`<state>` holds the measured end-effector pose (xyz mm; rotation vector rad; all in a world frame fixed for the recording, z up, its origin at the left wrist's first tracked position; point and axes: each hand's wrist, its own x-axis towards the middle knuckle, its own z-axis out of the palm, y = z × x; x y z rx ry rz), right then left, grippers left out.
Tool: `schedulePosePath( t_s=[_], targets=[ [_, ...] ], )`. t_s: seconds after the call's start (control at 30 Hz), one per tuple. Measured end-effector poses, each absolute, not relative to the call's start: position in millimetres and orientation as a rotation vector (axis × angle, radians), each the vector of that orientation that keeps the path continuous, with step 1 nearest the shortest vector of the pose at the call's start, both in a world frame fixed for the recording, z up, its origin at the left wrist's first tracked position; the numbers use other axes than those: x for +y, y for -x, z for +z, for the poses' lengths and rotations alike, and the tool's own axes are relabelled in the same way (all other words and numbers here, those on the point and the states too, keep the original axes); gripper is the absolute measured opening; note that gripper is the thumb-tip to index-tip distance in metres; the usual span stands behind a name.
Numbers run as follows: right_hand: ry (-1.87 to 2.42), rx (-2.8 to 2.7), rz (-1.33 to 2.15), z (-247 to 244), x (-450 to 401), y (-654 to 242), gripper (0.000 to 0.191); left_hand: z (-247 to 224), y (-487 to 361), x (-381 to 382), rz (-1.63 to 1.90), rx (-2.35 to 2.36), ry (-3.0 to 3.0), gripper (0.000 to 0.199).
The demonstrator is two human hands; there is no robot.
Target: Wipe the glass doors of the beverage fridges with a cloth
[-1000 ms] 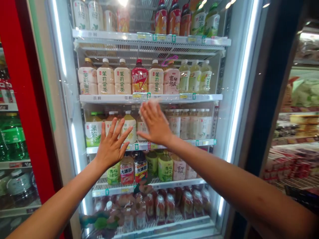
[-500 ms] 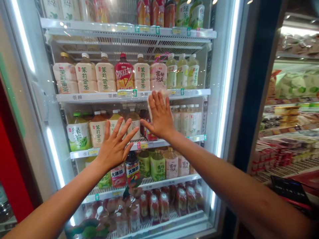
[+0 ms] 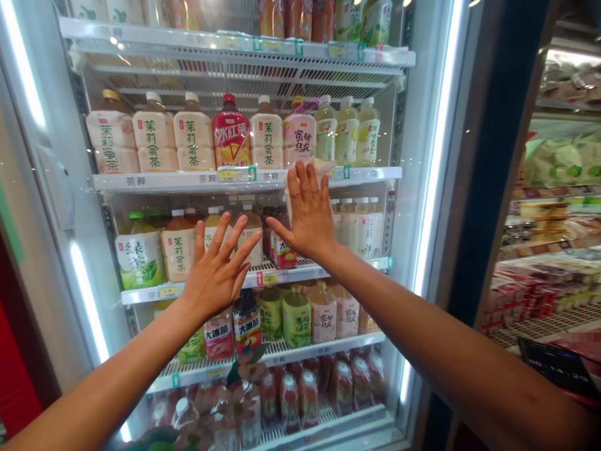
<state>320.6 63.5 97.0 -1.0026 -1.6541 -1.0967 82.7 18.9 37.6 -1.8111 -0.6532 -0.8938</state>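
Observation:
My left hand (image 3: pixel 216 266) is spread flat against the glass door of a lit drinks cooler, with nothing in it. My right hand (image 3: pixel 307 210), fingers stretched, presses a pale cloth (image 3: pixel 323 166) to the glass; most of the cloth is hidden behind the palm. Behind the glass, a red-labelled bottle (image 3: pixel 231 134) and a pink-labelled bottle (image 3: pixel 300 139) stand on the shelf above my hands. A green tea bottle (image 3: pixel 139 254) is on the shelf to the left of my left hand.
The door's handle (image 3: pixel 57 188) is at the left. A dark frame (image 3: pixel 493 144) separates the cooler from open shelves with packaged food (image 3: pixel 563 156) at the right. A dark device with a digital display (image 3: pixel 556 363) lies at the lower right.
The cooler appears slightly larger and nearer. My right hand and the cloth have shifted a little right and up; my left hand remains spread on the glass.

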Motion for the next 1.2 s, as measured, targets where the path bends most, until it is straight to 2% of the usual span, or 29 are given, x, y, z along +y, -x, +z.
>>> schedulePosePath(
  t_s=[0.07, 0.23, 0.3, 0.37, 0.5, 0.57, 0.6, 0.67, 0.83, 0.9, 1.0, 1.13, 1.2],
  targets=[
    [0.994, -1.641, -1.061, 71.0, 59.2, -317.7, 0.102, 30.8, -89.8, 21.3, -0.900, -0.652, 1.821, 0.079],
    [0.849, -1.973, -1.048, -66.6, 34.9, -329.7, 0.105, 18.8, -97.4, 19.6, -0.870, -0.606, 1.857, 0.077],
    [0.756, -2.138, -1.085, -79.1, 34.1, -341.7, 0.102, 20.0, -97.0, 20.1, -0.851, -0.586, 1.856, 0.077],
    [0.795, -2.092, -1.114, -47.4, 41.8, -352.6, 0.100, 22.6, -96.5, 22.9, -0.848, -0.593, 1.848, 0.077],
    [0.991, -1.707, -1.130, 68.6, 62.4, -358.4, 0.095, 23.6, -98.5, 31.4, -0.837, -0.623, 1.830, 0.079],
    [1.023, -1.619, -1.120, 94.9, 66.2, -351.2, 0.090, 22.3, -100.4, 33.9, -0.825, -0.633, 1.823, 0.078],
    [1.029, -1.598, -1.112, 92.2, 65.7, -345.8, 0.089, 21.8, -101.3, 34.5, -0.823, -0.637, 1.819, 0.078],
    [1.031, -1.617, -1.083, 56.6, 60.0, -334.2, 0.090, 21.0, -102.9, 34.7, -0.829, -0.650, 1.823, 0.077],
    [1.008, -1.861, -0.991, -96.7, 34.5, -331.0, 0.096, 10.1, -100.8, 31.8, -0.898, -0.676, 1.862, 0.078],
    [1.001, -1.882, -0.974, -125.3, 31.4, -339.1, 0.094, -0.6, -96.1, 29.7, -0.903, -0.676, 1.857, 0.078],
    [1.008, -1.809, -0.947, -103.3, 36.8, -340.4, 0.093, -18.0, -88.1, 27.0, -0.869, -0.673, 1.851, 0.077],
    [1.004, -1.642, -0.971, -14.9, 50.3, -315.0, 0.090, -30.4, -83.5, 26.2, -0.856, -0.680, 1.829, 0.074],
    [0.981, -1.586, -1.007, 13.6, 55.8, -302.1, 0.086, -31.3, -84.1, 26.6, -0.864, -0.688, 1.821, 0.073]
  ],
)
